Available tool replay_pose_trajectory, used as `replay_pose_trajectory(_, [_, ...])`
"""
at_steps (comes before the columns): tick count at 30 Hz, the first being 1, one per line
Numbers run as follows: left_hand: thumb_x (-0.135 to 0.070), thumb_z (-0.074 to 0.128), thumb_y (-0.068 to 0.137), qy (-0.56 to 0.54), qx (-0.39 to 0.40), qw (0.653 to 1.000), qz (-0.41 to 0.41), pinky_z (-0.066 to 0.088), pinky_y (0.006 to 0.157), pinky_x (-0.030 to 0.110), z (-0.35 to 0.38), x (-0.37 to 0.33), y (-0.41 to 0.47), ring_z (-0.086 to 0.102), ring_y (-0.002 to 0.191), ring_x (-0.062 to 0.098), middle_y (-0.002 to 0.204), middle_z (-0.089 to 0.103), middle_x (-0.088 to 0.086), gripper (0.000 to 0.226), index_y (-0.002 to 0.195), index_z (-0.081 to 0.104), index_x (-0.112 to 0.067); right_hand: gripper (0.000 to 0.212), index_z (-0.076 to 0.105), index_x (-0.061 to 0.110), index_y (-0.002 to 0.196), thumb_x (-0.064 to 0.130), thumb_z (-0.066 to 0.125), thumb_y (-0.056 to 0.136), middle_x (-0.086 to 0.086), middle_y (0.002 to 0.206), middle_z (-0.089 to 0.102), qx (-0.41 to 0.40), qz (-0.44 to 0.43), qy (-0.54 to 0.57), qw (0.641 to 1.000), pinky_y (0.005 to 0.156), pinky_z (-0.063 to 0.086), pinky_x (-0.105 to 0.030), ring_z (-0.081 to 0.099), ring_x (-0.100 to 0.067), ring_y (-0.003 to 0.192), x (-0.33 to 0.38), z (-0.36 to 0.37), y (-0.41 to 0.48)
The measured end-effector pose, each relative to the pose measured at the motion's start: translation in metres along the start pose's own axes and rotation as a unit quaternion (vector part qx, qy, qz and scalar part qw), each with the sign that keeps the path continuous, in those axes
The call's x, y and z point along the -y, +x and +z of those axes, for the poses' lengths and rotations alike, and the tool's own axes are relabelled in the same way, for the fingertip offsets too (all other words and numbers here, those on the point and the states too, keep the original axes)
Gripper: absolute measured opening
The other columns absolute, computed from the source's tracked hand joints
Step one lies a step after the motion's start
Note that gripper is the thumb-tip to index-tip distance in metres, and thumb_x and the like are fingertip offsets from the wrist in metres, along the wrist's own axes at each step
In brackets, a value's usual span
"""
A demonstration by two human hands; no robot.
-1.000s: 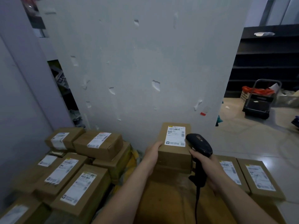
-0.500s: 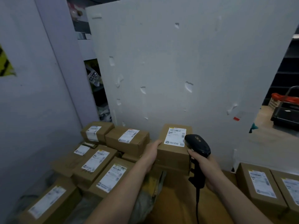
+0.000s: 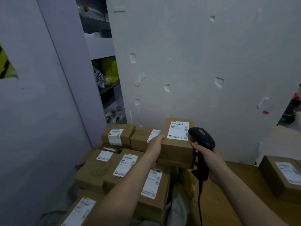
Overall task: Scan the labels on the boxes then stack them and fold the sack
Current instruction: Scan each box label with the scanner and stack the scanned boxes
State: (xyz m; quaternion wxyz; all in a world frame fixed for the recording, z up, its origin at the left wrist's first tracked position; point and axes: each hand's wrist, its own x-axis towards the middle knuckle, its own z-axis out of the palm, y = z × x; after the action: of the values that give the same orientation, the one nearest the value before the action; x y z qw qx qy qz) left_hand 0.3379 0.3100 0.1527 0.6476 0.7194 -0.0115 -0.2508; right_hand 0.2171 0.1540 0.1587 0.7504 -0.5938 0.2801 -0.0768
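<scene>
Left hand (image 3: 156, 145) grips the held box (image 3: 177, 142) at centre, label up toward the black scanner (image 3: 202, 139) clasped in right hand (image 3: 210, 162), presumably presenting the barcode; stacked boxes (image 3: 123, 167) sit left.

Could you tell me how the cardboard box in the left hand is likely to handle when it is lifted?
Probably stiff: the cardboard box's edges look crisp. Likely light, since the left hand alone grips its side. Its flat faces suggest it won't roll.

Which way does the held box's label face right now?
Upward: the white label shows on top of the box, beside the scanner.
</scene>
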Motion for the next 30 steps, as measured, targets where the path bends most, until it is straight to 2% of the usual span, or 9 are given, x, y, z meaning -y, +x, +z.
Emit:
replay_pose_trajectory(2, [-0.052, 0.039, 0.101, 0.004, 0.006, 1.0, 0.006, 0.055, 0.092, 0.039, -0.017, 0.002, 0.001, 0.068, 0.1, 0.021, 0.105, 0.073, 0.003, 0.038, 0.111, 0.065, -0.026, 0.043, 0.057, 0.025, 0.125, 0.032, 0.075, 0.087, -0.011, 0.12, 0.064, -0.011, -0.001, -0.002, 1.0, 0.081, 0.054, -0.05, 0.059, -0.034, 0.109, -0.003, 0.017, -0.003])
replay_pose_trajectory(4, [-0.052, 0.04, 0.101, 0.008, 0.018, 1.0, 0.007, 0.055, 0.092, 0.039, -0.029, 0.003, 0.002, 0.069, 0.101, 0.021, 0.107, 0.073, 0.005, 0.041, 0.116, 0.065, -0.024, 0.045, 0.058, 0.024, 0.126, 0.032, 0.076, 0.086, -0.012, 0.12, 0.065, -0.019, -0.003, -0.001, 1.0, 0.092, 0.052, -0.055, 0.06, -0.034, 0.11, -0.006, 0.029, -0.008])
replay_pose_trajectory(7, [-0.048, 0.04, 0.103, -0.001, 0.02, 1.0, 0.02, 0.055, 0.078, 0.033, -0.039, 0.0, -0.001, 0.069, 0.097, 0.02, 0.104, 0.073, 0.005, 0.037, 0.11, 0.066, -0.023, 0.047, 0.058, 0.024, 0.126, 0.033, 0.077, 0.084, -0.011, 0.12, 0.065, -0.033, -0.004, -0.005, 0.999, 0.1, 0.048, -0.061, 0.059, -0.035, 0.112, -0.009, 0.039, -0.014])
replay_pose_trajectory(9, [-0.046, 0.042, 0.103, -0.013, 0.015, 1.0, 0.023, 0.053, 0.072, 0.03, -0.043, 0.003, -0.001, 0.069, 0.094, 0.02, 0.102, 0.073, 0.005, 0.036, 0.109, 0.068, -0.022, 0.048, 0.059, 0.024, 0.126, 0.033, 0.078, 0.083, -0.011, 0.12, 0.065, -0.041, -0.007, -0.004, 0.999, 0.1, 0.049, -0.061, 0.06, -0.036, 0.112, -0.01, 0.044, -0.018])
replay_pose_trajectory(14, [-0.048, 0.049, 0.098, -0.058, 0.004, 0.998, -0.011, 0.056, 0.088, 0.041, -0.044, 0.01, -0.014, 0.07, 0.098, 0.027, 0.103, 0.075, 0.011, 0.039, 0.112, 0.068, -0.018, 0.049, 0.059, 0.023, 0.128, 0.031, 0.079, 0.084, -0.012, 0.119, 0.066, -0.038, -0.011, -0.004, 0.999, 0.097, 0.051, -0.061, 0.061, -0.036, 0.11, -0.013, 0.048, -0.027])
replay_pose_trajectory(21, [-0.051, 0.053, 0.092, -0.056, -0.027, 0.998, -0.003, 0.058, 0.09, 0.046, -0.054, 0.013, -0.03, 0.071, 0.098, 0.03, 0.104, 0.075, 0.012, 0.041, 0.113, 0.068, -0.019, 0.039, 0.063, 0.021, 0.121, 0.026, 0.078, 0.085, -0.012, 0.111, 0.071, -0.012, -0.017, 0.001, 1.0, 0.094, 0.054, -0.059, 0.066, -0.034, 0.103, -0.016, 0.053, -0.036])
replay_pose_trajectory(24, [-0.058, 0.054, 0.083, -0.041, -0.037, 0.998, 0.006, 0.055, 0.094, 0.051, -0.064, 0.02, -0.034, 0.07, 0.101, 0.029, 0.109, 0.073, 0.01, 0.05, 0.114, 0.069, -0.022, 0.037, 0.063, 0.022, 0.118, 0.025, 0.078, 0.084, -0.012, 0.11, 0.071, -0.007, -0.022, -0.008, 1.0, 0.095, 0.054, -0.06, 0.066, -0.034, 0.103, -0.019, 0.061, -0.04])
replay_pose_trajectory(28, [-0.046, 0.051, 0.097, -0.022, -0.038, 0.999, 0.03, 0.053, 0.076, 0.035, -0.079, 0.018, -0.039, 0.068, 0.099, 0.025, 0.11, 0.07, 0.008, 0.036, 0.118, 0.064, -0.02, 0.03, 0.06, 0.026, 0.11, 0.02, 0.076, 0.085, -0.014, 0.108, 0.07, -0.011, -0.021, -0.003, 1.0, 0.092, 0.055, -0.061, 0.066, -0.035, 0.101, -0.021, 0.074, -0.043])
replay_pose_trajectory(30, [-0.04, 0.052, 0.099, -0.011, -0.035, 0.999, 0.038, 0.049, 0.07, 0.032, -0.089, 0.018, -0.038, 0.067, 0.097, 0.023, 0.108, 0.069, 0.008, 0.03, 0.118, 0.062, -0.018, 0.027, 0.06, 0.023, 0.11, 0.018, 0.073, 0.087, -0.017, 0.107, 0.068, -0.017, -0.019, -0.007, 1.0, 0.089, 0.056, -0.063, 0.066, -0.037, 0.1, -0.021, 0.082, -0.042])
